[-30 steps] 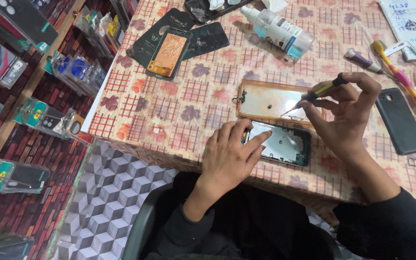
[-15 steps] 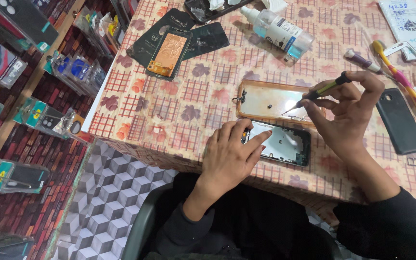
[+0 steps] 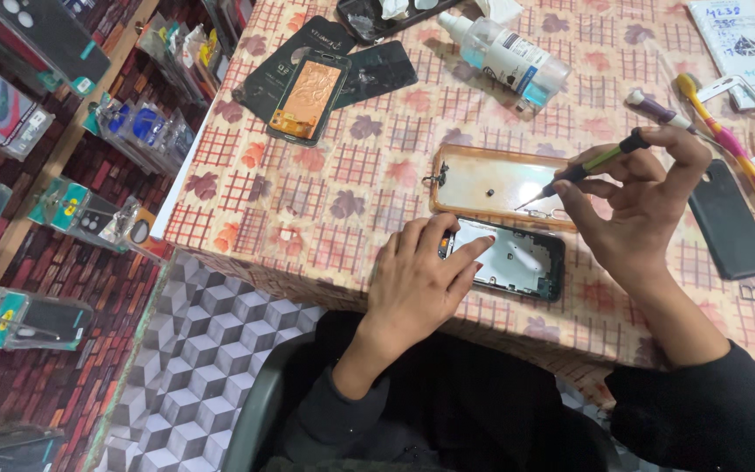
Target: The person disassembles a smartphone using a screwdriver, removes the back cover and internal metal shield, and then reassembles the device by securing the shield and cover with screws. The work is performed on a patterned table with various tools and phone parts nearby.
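An opened black phone body (image 3: 517, 260) lies near the table's front edge. My left hand (image 3: 417, 284) rests flat on its left end, fingers spread over it. My right hand (image 3: 644, 205) pinches a thin green-and-black screwdriver (image 3: 589, 164), its tip lowered over a shallow orange-rimmed tray (image 3: 491, 183) just behind the phone. A tiny dark screw lies in the tray.
A checked cloth (image 3: 369, 166) covers the table. Behind lie a phone with a copper back (image 3: 308, 94), dark back covers (image 3: 377, 74), and a clear bottle (image 3: 509, 54). A black phone (image 3: 730, 229) and coloured tools (image 3: 727, 140) sit at right. Shelves of packaged cases stand at left.
The screwdriver tip in my right hand has shifted slightly over the tray. My left hand stays on the phone.
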`<state>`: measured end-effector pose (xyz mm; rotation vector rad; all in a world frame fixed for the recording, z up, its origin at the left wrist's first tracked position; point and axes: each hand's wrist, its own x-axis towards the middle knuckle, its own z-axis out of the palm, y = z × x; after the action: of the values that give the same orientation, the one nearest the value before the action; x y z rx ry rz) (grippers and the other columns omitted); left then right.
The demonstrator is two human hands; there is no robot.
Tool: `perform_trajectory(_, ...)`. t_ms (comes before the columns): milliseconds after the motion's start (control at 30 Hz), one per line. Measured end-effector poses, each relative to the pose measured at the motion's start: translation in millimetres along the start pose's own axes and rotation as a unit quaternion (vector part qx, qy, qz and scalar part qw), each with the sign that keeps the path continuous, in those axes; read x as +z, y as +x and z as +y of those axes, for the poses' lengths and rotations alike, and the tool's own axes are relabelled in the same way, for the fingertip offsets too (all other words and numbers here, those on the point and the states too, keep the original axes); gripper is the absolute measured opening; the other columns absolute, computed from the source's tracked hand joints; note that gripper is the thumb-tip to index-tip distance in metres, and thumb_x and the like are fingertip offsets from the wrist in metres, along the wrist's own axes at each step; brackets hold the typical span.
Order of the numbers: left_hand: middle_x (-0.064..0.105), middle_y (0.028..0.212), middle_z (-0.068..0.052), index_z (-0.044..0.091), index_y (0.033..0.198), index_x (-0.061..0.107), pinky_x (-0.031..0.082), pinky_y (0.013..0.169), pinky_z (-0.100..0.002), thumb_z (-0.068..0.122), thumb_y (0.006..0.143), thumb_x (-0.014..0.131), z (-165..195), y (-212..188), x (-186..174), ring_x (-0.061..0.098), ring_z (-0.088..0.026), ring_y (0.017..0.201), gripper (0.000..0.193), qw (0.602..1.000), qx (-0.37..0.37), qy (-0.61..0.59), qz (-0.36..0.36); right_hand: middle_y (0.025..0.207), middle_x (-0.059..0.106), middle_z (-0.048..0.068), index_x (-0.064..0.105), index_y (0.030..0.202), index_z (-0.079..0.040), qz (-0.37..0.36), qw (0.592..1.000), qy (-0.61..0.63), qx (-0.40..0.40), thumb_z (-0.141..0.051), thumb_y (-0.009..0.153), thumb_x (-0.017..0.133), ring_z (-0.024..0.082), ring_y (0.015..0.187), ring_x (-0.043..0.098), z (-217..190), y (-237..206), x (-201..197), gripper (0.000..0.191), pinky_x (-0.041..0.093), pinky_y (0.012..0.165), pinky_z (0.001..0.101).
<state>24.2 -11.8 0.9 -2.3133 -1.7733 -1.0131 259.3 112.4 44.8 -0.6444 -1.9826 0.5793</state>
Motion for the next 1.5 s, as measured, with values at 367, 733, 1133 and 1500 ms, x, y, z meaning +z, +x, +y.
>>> perform_trajectory(367,0.054,0.132,-0.006,0.038,0.133,0.068,0.046,0.097,-0.042,0.035,0.097,0.067,0.2,1.7,-6.2,0.052,-0.025,0.121,0.037,1.000,0.002,-0.002,-0.017,0.113,0.063,0.021,0.018,0.140,-0.014,0.005,1.000,-0.013,-0.019,0.013,0.102,0.070,0.026,0.106,0.072,-10.6,-3.0,-3.9,0.070,0.067,0.090,0.0320)
perform_trajectory(733,0.052,0.137,-0.006,0.038,0.131,0.071,0.045,0.103,-0.044,0.037,0.098,0.065,-6.5,0.5,5.1,0.048,-0.027,0.128,0.033,0.999,0.001,-0.009,-0.039,0.118,0.062,0.019,0.020,0.142,-0.012,0.014,0.999,0.026,0.021,0.011,0.105,0.074,0.024,0.111,0.072,0.4,-8.0,1.1,0.069,0.068,0.092,0.0302)
perform_trajectory(1133,0.052,0.140,-0.012,0.026,0.118,0.075,0.038,0.111,-0.050,0.041,0.095,0.068,-9.9,9.0,-19.1,0.043,-0.033,0.136,0.028,0.995,0.067,-0.065,-0.033,0.115,0.061,0.018,0.022,0.146,-0.013,0.004,0.998,0.058,0.027,0.014,0.105,0.066,0.023,0.109,0.068,1.7,-4.9,-1.1,0.066,0.065,0.097,0.0339)
perform_trajectory(1500,0.066,0.099,-0.006,0.015,0.098,0.074,0.052,0.083,-0.044,0.030,0.079,0.080,-37.9,122.5,0.0,0.065,-0.027,0.101,0.025,0.968,0.192,-0.070,-0.148,0.110,0.064,0.016,0.020,0.154,-0.014,-0.023,0.993,0.095,0.072,0.013,0.099,0.071,0.017,0.098,0.065,2.8,2.4,-11.7,0.080,0.061,0.093,0.0316)
